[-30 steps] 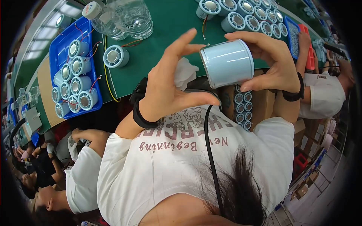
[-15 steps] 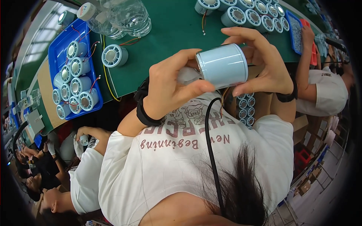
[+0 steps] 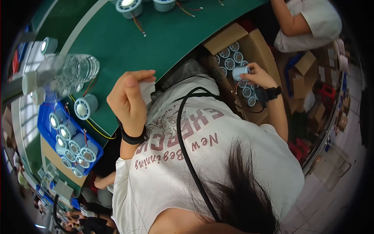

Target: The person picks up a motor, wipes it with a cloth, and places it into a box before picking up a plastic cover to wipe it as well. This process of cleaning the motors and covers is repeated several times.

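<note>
My right hand (image 3: 260, 78), with a black watch at the wrist, grips a small light-blue cylinder (image 3: 240, 72) with thin wires. It holds it low over an open cardboard box (image 3: 230, 38) that contains several like cylinders set on end. My left hand (image 3: 130, 99), wearing a black wristband, is raised in front of my chest near the green table edge. Its fingers are curled around a bit of white cloth (image 3: 147, 89).
On the green table (image 3: 156, 43) lie a clear plastic bottle (image 3: 68, 72) and a single cylinder (image 3: 83, 107). A blue tray (image 3: 46, 130) holds several cylinders, and more stand at the far edge (image 3: 128, 6). Another person (image 3: 307, 23) sits at the upper right, beside stacked boxes.
Both hands held the cylinder up over the table. My right hand has since carried it down to the right into the cardboard box; my left hand let go and stays raised with the cloth.
</note>
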Demonstrator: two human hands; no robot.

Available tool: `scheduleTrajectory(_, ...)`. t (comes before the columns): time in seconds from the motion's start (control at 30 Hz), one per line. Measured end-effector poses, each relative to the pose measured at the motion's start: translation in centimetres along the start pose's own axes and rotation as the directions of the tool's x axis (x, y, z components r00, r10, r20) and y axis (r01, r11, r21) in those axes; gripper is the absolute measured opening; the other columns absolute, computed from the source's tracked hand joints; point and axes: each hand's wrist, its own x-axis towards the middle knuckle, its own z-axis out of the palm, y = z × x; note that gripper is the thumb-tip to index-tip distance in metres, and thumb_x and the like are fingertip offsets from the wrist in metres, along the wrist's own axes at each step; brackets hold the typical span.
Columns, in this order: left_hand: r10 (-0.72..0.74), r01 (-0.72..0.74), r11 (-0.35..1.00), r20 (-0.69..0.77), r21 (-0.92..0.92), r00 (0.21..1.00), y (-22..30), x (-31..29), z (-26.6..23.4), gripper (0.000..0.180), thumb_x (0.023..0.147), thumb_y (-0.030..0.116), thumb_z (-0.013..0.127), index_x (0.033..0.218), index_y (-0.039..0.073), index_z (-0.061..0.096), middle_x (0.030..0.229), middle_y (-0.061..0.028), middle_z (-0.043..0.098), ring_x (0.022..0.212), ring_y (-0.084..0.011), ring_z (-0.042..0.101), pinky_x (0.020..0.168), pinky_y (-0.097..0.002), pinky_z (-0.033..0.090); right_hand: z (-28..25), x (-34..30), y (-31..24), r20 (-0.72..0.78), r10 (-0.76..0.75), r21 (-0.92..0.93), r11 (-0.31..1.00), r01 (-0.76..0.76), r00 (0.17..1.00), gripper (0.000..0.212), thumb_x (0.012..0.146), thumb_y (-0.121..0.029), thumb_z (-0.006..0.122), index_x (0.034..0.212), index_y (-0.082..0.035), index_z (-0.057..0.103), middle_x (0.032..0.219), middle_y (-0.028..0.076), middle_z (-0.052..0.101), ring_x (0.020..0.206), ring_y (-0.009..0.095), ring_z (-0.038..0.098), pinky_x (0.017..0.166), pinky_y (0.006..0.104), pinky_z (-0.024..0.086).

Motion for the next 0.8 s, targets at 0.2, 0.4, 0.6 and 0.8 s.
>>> scheduleTrajectory(0.2,-0.039,0.039,0.998,-0.001,0.053,0.999,-0.4,0.5,1.0,0.043,0.101,0.023,0.047,0.072,-0.003,0.063,0.066,-0.0075,0.064,0.057,-0.0123,0.053,0.053,-0.0251,0.038,5.5,4.2,8.1,0.083,0.191,0.224,0.953,-0.205,0.978,0.074,0.069,-0.037,0.084,0.118,0.005,0.05,0.091,0.009,0.065,0.07,0.012,0.062,0.055,0.025,0.051)
scheduleTrajectory(0.4,-0.007,0.003,0.996,0.04,0.087,0.999,-0.2,0.7,1.6,0.041,0.1,0.02,0.05,0.067,-0.003,0.06,0.061,-0.0058,0.062,0.052,-0.0098,0.048,0.05,-0.0244,0.035,7.7,8.1,11.0,-0.007,0.109,-0.018,0.994,-0.109,0.994,0.061,0.067,-0.045,0.083,0.095,0.005,0.063,0.082,0.012,0.067,0.069,0.014,0.064,0.059,0.0286,0.05)
scheduleTrajectory(0.6,-0.046,0.048,0.996,-0.03,0.073,0.999,-0.1,0.1,1.8,0.041,0.1,0.02,0.05,0.066,-0.002,0.06,0.061,-0.0055,0.062,0.052,-0.01,0.048,0.05,-0.0251,0.035,8.1,6.8,9.8,-0.082,-0.018,-0.158,0.987,0.005,0.996,0.055,0.077,-0.049,0.073,0.074,0.005,0.066,0.072,0.015,0.068,0.064,0.02,0.065,0.063,0.0323,0.05)
scheduleTrajectory(0.8,-0.01,0.012,0.998,-0.037,0.068,0.999,-1.0,0.5,1.4,0.042,0.099,0.018,0.051,0.063,-0.003,0.058,0.059,-0.0055,0.06,0.05,-0.0105,0.048,0.049,-0.0254,0.034,5.0,7.2,6.9,0.036,0.047,-0.345,0.938,-0.032,0.998,0.052,0.081,-0.046,0.07,0.088,0.006,0.066,0.07,0.012,0.067,0.061,0.019,0.064,0.062,0.0322,0.05)
